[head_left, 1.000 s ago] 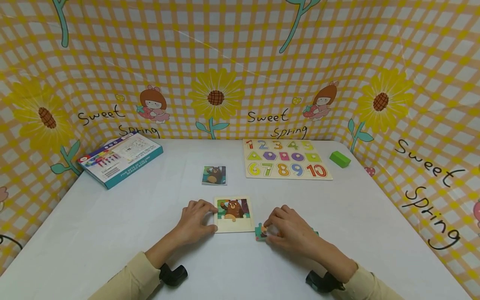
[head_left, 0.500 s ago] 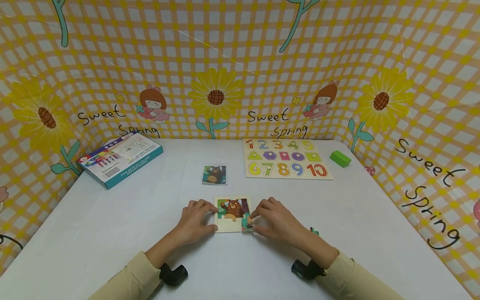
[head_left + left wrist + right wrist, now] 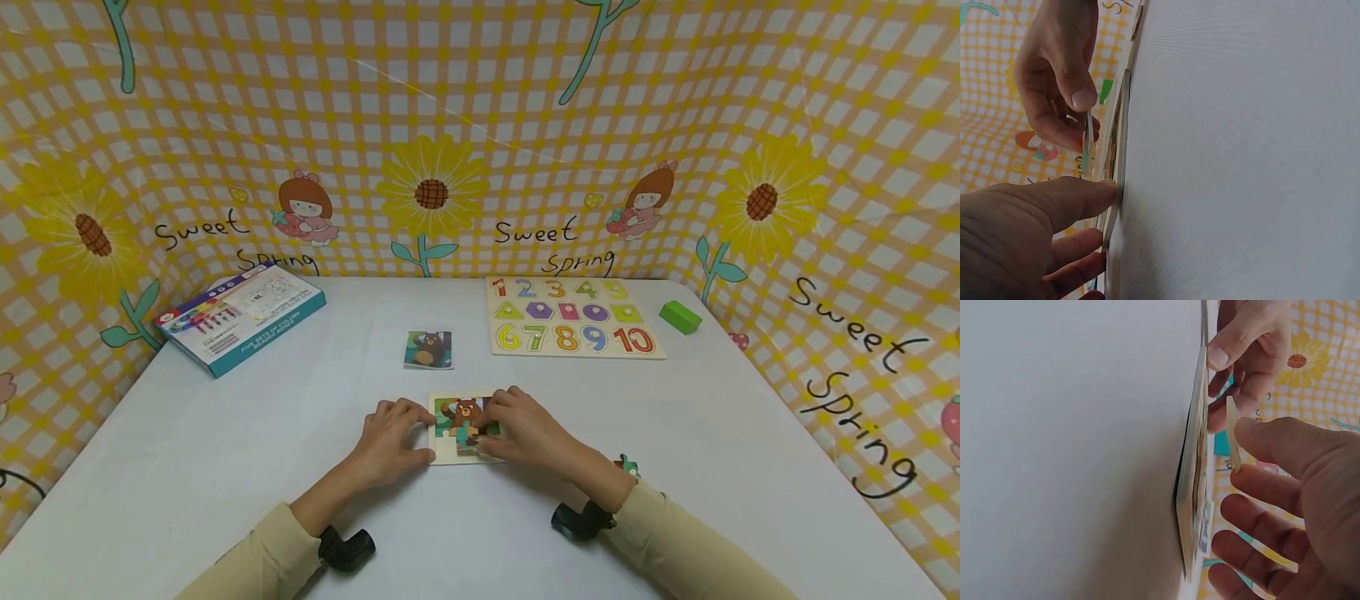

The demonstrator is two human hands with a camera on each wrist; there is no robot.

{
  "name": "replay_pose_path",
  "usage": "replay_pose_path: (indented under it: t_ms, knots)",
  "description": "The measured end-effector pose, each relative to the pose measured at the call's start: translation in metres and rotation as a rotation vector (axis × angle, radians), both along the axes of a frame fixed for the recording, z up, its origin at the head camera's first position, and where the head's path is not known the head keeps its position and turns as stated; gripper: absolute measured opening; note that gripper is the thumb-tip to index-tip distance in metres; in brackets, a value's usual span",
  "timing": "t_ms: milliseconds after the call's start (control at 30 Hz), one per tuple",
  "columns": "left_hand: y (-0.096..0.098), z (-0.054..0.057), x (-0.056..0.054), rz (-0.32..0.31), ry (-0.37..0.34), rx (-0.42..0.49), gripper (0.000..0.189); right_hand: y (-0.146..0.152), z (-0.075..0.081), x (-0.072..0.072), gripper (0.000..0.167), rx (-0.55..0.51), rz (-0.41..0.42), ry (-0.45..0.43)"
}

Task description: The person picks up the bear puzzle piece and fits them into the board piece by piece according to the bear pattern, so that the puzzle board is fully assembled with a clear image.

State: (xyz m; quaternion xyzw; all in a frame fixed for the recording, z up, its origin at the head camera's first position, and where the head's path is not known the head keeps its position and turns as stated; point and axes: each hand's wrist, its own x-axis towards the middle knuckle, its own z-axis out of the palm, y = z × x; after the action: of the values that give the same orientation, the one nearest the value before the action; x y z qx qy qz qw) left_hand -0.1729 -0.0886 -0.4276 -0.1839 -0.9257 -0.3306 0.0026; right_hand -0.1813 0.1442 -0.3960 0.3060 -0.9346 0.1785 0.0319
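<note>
A wooden bear puzzle board (image 3: 444, 452) lies flat near the table's middle, its upper part filled with a bear picture. My left hand (image 3: 386, 442) holds the board at its left edge, thumb by the near corner and fingers farther up. Between thumb and index finger, my right hand (image 3: 528, 429) pinches a puzzle piece (image 3: 465, 437) over the board's lower part. In the right wrist view a gap shows between this piece (image 3: 1232, 434) and the board (image 3: 1190, 481). Another green puzzle piece (image 3: 628, 467) lies beside my right wrist, partly hidden by it.
Beyond the board lies a square bear picture card (image 3: 429, 349). A number-and-shape puzzle board (image 3: 576, 318) is at the back right, with a green block (image 3: 680, 317) beside it. At the back left sits a flat teal-edged box (image 3: 242, 318). Patterned cloth (image 3: 480, 125) hangs behind the table.
My right hand has picked up the piece from the table right of the board and carried it left, over the board's lower part. The left hand stays at the board's edge.
</note>
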Motion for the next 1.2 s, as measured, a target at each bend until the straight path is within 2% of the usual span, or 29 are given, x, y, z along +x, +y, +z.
replay_pose_path:
  t_ms: [400,1200]
  knots:
    - [0.000,0.003,0.000,-0.006,-0.007,0.002,0.036,-0.015,-0.001,-0.006,0.024,0.025,0.049,-0.038]
    - [0.000,0.002,0.001,-0.002,0.006,-0.005,0.036,-0.022,-0.007,-0.007,0.024,0.089,0.115,0.048]
